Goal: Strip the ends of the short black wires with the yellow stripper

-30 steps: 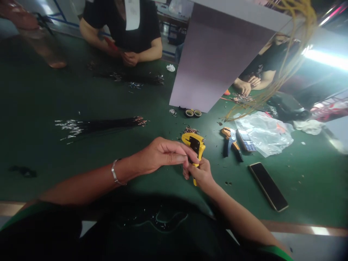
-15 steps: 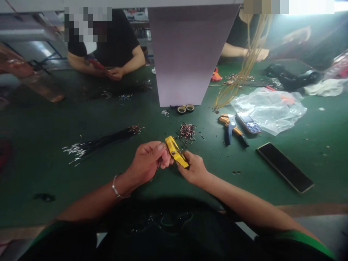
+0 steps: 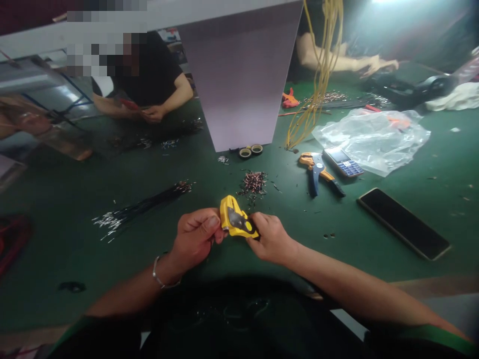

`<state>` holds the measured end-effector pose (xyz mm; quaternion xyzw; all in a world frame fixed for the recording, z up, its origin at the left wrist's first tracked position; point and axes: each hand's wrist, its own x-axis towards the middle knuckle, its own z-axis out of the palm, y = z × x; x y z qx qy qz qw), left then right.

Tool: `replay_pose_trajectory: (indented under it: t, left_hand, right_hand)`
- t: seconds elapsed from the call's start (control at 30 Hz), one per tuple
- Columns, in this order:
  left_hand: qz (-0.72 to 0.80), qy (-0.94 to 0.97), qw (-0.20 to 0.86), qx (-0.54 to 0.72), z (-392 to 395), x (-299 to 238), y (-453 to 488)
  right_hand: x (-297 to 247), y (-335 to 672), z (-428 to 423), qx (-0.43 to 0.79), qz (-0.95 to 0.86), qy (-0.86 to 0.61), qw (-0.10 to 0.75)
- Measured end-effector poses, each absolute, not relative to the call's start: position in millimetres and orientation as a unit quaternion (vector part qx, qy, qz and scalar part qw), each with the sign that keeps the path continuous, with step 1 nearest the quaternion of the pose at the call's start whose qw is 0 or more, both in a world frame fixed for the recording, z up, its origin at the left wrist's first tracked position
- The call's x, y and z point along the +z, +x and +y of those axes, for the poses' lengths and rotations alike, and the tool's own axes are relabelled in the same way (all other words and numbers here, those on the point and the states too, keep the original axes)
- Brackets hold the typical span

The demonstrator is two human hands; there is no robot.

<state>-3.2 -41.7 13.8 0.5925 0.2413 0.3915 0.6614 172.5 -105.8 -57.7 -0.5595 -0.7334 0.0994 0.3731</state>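
My right hand (image 3: 272,238) is wrapped around the handles of a yellow and black wire stripper (image 3: 236,219), its head tilted up to the left. My left hand (image 3: 198,230) is closed in a pinch right beside the stripper's head. What its fingertips hold is too small and covered to make out. Just beyond the stripper lies a pile of short dark and copper-coloured bits (image 3: 254,183). To the left, a bundle of black wires (image 3: 144,205) rests on the green table (image 3: 149,269), with silvery ends on one side and coppery ends on the other.
Orange-and-blue pliers (image 3: 318,172), a keypad phone (image 3: 343,162), a clear plastic bag (image 3: 374,139) and a dark smartphone (image 3: 404,223) lie to the right. A pale upright panel (image 3: 243,85) stands ahead, two tape rolls (image 3: 250,150) at its foot. Yellow wires (image 3: 318,89) hang nearby. Two people work opposite.
The wire stripper has turned, so its flat side with the black plate now faces me. Both hands stay close together around it. My view has tilted and shifted slightly.
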Motion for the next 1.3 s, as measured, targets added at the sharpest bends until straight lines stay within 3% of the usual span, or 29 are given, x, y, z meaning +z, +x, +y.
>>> replay_pose_trajectory:
  t: [0.2,0.47,0.97,1.1,1.2,1.3]
  left_hand:
    - [0.226,0.588,0.668,0.396,-42,14,-3]
    - [0.285,0.599,0.646,0.378,-40,13,-2]
    - [0.267,0.645,0.620,0.359,-38,12,-12]
    - [0.285,0.620,0.649,0.336,-39,9,-5]
    - [0.279,0.553,0.703,0.350,-36,10,2]
    - [0.280,0.481,0.736,0.386,-28,15,5]
  right_hand:
    - [-56,171,-107,0.109,-0.731,-0.554,0.383]
    - [-53,168,-107,0.209,-0.694,-0.565,0.395]
    - [-49,175,-107,0.170,-0.723,-0.548,0.384]
    - [-44,183,-102,0.157,-0.679,-0.579,0.422]
    - [-39,183,-99,0.228,-0.640,-0.583,0.445]
    - [-38,180,-98,0.373,-0.594,-0.563,0.436]
